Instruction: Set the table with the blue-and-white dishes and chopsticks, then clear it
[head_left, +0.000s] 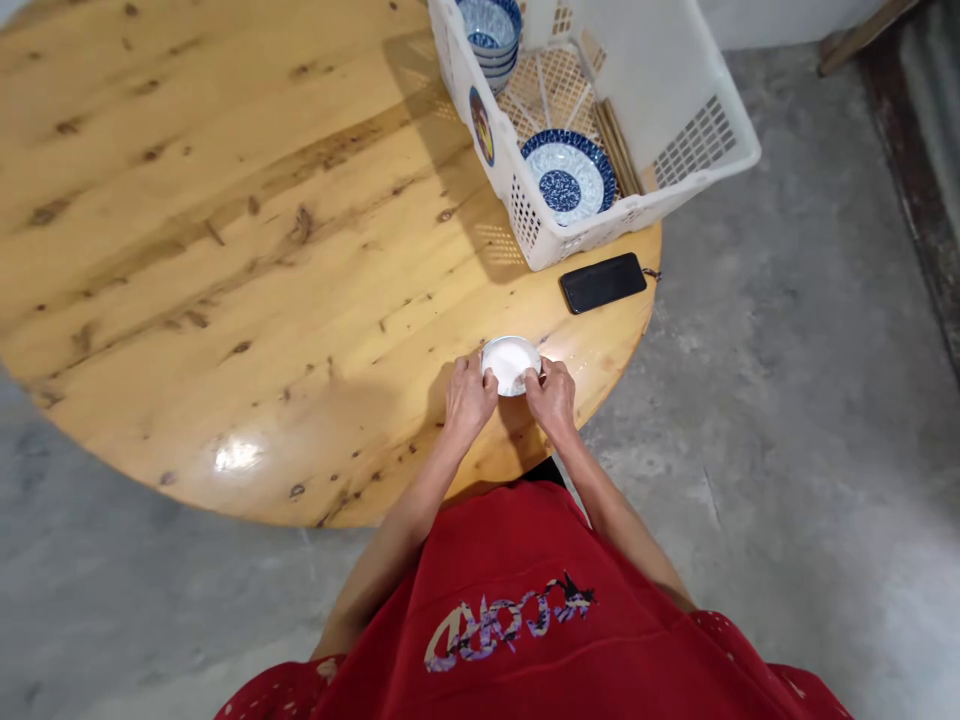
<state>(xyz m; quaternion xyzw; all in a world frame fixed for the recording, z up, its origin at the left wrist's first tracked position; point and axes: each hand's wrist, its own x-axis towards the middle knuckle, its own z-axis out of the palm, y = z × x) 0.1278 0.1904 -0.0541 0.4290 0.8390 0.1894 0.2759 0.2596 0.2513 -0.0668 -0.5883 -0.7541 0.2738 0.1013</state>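
A small white dish (pixel 511 360) sits on the round wooden table (pixel 225 250) near its front edge. My left hand (pixel 469 400) grips the dish's left rim with thumb on top. My right hand (pixel 552 397) grips its right rim the same way. Both hands are closed on the dish. Whether it rests on the table or hovers just above it I cannot tell.
A white plastic basket (pixel 660 110) stands at the table's far right, overhanging the edge, with blue-patterned bowls (pixel 491 30), a blue-patterned plate (pixel 568 177) and chopsticks (pixel 619 150) inside. A black phone (pixel 603 282) lies between basket and dish. Grey concrete floor surrounds the table.
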